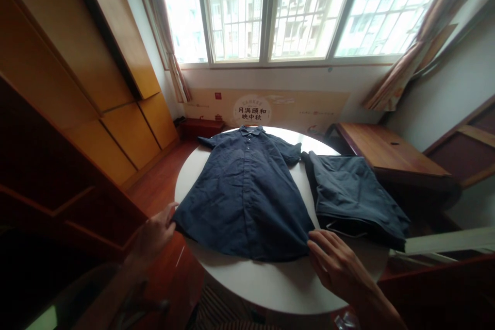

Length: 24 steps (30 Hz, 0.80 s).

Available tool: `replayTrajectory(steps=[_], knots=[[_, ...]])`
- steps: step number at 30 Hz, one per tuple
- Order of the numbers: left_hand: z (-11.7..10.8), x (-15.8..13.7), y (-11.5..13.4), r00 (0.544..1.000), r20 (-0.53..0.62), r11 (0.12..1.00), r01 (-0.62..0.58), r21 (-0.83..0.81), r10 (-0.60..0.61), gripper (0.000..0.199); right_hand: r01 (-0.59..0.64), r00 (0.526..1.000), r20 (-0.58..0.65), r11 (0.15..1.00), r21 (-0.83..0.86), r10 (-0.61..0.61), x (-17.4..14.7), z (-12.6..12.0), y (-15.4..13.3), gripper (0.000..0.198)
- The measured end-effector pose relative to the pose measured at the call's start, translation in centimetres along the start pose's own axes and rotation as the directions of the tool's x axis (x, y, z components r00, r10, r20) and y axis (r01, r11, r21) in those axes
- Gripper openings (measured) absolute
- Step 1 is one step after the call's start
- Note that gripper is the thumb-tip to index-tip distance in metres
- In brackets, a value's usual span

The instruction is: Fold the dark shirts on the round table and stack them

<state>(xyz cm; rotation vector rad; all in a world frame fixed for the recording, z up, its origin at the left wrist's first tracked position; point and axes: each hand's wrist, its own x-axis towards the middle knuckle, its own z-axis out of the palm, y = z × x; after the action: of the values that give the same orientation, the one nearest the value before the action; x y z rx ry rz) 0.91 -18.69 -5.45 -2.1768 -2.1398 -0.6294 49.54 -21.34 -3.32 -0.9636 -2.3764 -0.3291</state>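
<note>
- The dark blue shirt (pixel 243 191) lies flat, buttoned and unfolded on the round white table (pixel 278 283), stretched away from both hands.
- The left hand (pixel 154 234) pinches its near left hem corner.
- The right hand (pixel 334 263) grips the right corner.
- Dark folded trousers (pixel 351 191) lie just beyond the right hand.

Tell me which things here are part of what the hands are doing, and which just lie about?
In use: dark blue shirt, its hem corners at the left hand and right hand; round white table.
Lying about: folded dark garment, wooden bench.
</note>
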Motion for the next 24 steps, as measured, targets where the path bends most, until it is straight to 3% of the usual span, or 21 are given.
replayTrajectory(steps=[2,5,7,9,11,15,18,22,24], knots=[[0.1,-0.2,-0.2,0.987,-0.066,0.987,-0.139,0.077,0.144,0.047,0.011,1.0,0.011,0.998,-0.058,-0.01,0.0,0.7,-0.1,0.028],[0.6,-0.3,-0.4,0.911,-0.108,0.915,-0.385,0.119,0.397,0.042,0.059,0.996,0.064,0.996,-0.062,-0.055,0.6,2.2,-0.7,0.042],[0.8,-0.4,-0.6,0.863,-0.11,0.87,-0.486,0.079,0.492,0.04,0.119,0.99,0.078,0.993,-0.009,-0.118,1.2,3.1,-1.3,0.041],[0.7,-0.6,-0.9,0.846,-0.122,0.853,-0.521,0.018,0.519,0.04,0.182,0.98,0.071,0.981,0.063,-0.186,1.7,3.3,-1.8,0.039],[0.1,-0.9,-1.3,0.856,-0.145,0.861,-0.507,-0.041,0.497,0.038,0.21,0.974,0.055,0.968,0.135,-0.219,2.1,2.8,-2.0,0.038],[-1.6,-1.2,-1.8,0.877,-0.126,0.86,-0.479,-0.175,0.463,0.022,0.142,0.981,0.085,0.947,0.288,-0.173,3.2,0.5,-2.4,0.023],[-2.4,0.6,-1.5,0.915,-0.079,0.872,-0.401,-0.281,0.395,0.017,0.114,0.978,0.118,0.913,0.392,-0.173,5.4,-0.1,-2.6,0.019],[-1.2,8.1,-0.6,0.987,-0.12,0.881,-0.146,-0.45,0.103,0.028,0.065,0.974,0.162,0.879,0.473,-0.159,10.7,2.7,-2.9,0.024],[0.2,13.4,-0.1,0.998,-0.027,0.807,0.035,-0.59,-0.064,0.035,0.028,0.968,0.209,0.887,0.462,-0.139,13.1,5.2,-3.3,0.033]])
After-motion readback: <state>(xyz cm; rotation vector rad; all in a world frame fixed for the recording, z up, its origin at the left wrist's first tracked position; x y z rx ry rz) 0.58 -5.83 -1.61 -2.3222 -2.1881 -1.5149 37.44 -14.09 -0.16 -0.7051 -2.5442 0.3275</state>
